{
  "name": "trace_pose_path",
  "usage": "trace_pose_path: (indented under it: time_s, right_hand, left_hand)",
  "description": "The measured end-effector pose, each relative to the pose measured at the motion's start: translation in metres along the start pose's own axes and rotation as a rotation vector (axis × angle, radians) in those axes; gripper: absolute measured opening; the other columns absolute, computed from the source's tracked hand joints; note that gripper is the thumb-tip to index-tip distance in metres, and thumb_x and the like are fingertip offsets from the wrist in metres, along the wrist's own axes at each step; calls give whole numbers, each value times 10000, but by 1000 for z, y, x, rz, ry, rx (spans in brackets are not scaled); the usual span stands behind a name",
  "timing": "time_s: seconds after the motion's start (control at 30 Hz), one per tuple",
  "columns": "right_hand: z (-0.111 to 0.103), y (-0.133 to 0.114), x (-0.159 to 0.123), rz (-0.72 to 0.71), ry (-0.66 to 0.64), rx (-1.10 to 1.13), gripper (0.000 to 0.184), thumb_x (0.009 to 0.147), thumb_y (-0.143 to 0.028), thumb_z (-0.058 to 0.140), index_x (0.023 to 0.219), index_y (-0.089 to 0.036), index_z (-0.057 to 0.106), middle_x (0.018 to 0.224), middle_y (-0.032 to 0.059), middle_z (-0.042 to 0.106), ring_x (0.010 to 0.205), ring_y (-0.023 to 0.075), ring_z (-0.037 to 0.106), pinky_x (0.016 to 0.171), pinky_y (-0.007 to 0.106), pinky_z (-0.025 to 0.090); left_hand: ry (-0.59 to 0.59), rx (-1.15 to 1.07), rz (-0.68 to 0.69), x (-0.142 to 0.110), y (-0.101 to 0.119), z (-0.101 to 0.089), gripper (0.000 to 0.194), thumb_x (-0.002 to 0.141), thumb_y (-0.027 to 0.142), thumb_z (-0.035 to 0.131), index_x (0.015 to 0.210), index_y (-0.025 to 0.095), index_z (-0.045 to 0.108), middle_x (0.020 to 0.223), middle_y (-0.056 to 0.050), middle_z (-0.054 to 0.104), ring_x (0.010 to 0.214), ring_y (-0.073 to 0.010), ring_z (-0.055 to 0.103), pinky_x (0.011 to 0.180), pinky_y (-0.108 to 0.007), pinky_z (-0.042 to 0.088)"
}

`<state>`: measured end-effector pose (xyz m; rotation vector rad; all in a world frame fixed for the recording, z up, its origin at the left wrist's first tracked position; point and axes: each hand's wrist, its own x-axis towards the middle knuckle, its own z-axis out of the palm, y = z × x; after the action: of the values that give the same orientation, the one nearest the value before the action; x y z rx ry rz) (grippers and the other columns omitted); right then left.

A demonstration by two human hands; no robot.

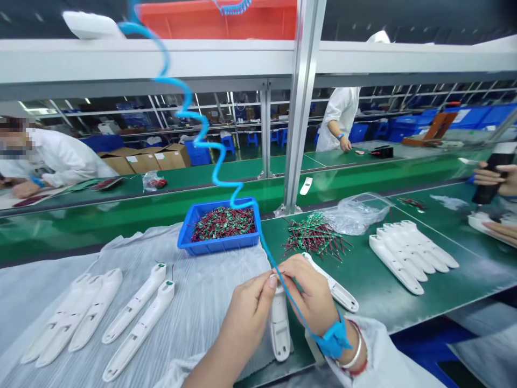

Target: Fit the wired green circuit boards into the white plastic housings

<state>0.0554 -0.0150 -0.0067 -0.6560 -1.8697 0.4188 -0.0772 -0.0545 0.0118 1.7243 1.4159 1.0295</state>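
A long white plastic shell (280, 326) stands out below my fingers, its hollow inner side facing up. My left hand (252, 302) is closed at the shell's far end, thumb and fingertips pinched together. From the other side my right hand (309, 293) closes on the same end, its fingertips meeting the left ones. Any small part between the fingertips is hidden. Just right of my right hand lies another white shell (335, 285). Beyond my hands are a pile of red and green wired parts (317, 236) and a blue bin (222, 248) full of similar ones.
A blue coiled cord (205, 129) hangs down across my view to my right wrist strap (336, 338). White shells (97, 310) lie on the sheet at left, and more (410, 253) at right. A metal post (301, 108) rises ahead. At right, a co-worker's hand (487, 175) holds a dark tool.
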Motion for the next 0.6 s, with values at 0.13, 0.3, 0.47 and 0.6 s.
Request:
trace_pose_path:
  time_s: [0.13, 0.3, 0.47, 0.6]
  right_hand:
    - [-5, 7, 2, 186, 59, 50, 172, 824, -170, 546, 990, -217, 546, 916, 40, 633, 852, 160, 572, 779, 314, 473]
    - [-12, 3, -9, 372, 87, 11, 310, 802, -236, 569, 1083, -217, 440, 988, 64, 543, 902, 180, 544, 778, 327, 491]
    - [-25, 3, -26, 393, -34, -219, 491, 743, -176, 609, 1188, -228, 408, 1074, 84, 480, 983, 223, 510, 826, 372, 481]
    - [-42, 17, -36, 417, 4, -311, 395, 821, -177, 497, 1203, -221, 409, 1121, 100, 462, 1019, 220, 508, 876, 383, 464]
  left_hand:
    - [10, 3, -35, 9, 4, -5, 358, 866, 375, 426, 641, 169, 614, 519, 44, 475, 511, -126, 431, 503, -238, 306]
    - [81, -75, -60, 31, 5, 1, 383, 851, 429, 412, 660, 167, 617, 548, 23, 537, 530, -141, 477, 489, -237, 338]
    - [85, -178, -59, 53, 9, 34, 460, 878, 475, 323, 841, 137, 633, 746, -47, 659, 631, -176, 591, 537, -263, 452]
    - [-2, -218, -59, 66, 11, 63, 499, 894, 462, 290, 1088, 112, 588, 974, -110, 697, 785, -211, 661, 669, -319, 530]
